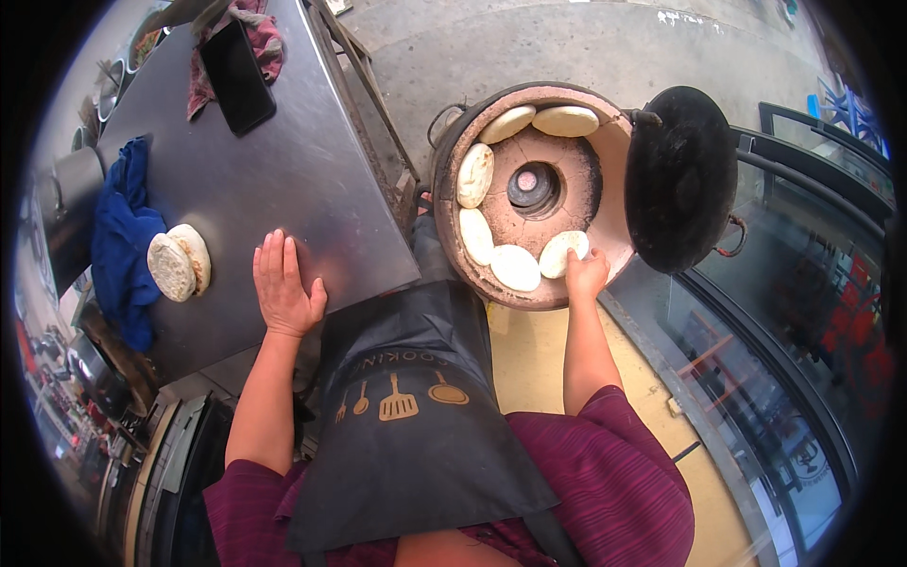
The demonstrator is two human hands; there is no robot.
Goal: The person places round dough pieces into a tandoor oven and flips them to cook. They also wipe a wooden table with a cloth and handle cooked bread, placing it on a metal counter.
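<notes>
My right hand [587, 273] reaches over the near rim of a round clay-lined oven [615, 170], its fingers gripping the edge of a round flatbread [561, 254]. Several more flatbreads stand around the oven's inner wall, among them one at the near side [515, 268] and one at the far side [565, 121]. In the middle of the oven floor is a round hole [535, 190]. My left hand [282, 283] lies flat on a metal table [333, 198], fingers spread from the thumb. To its left, two flatbreads [172, 264] lie overlapping on the table.
A black round lid [682, 181] stands raised at the oven's right, beside a glass door frame [751, 312]. On the table are a blue cloth [124, 234], a dark phone [237, 78] and a reddish cloth [266, 39]. Pots [111, 88] stand beyond the table's left edge.
</notes>
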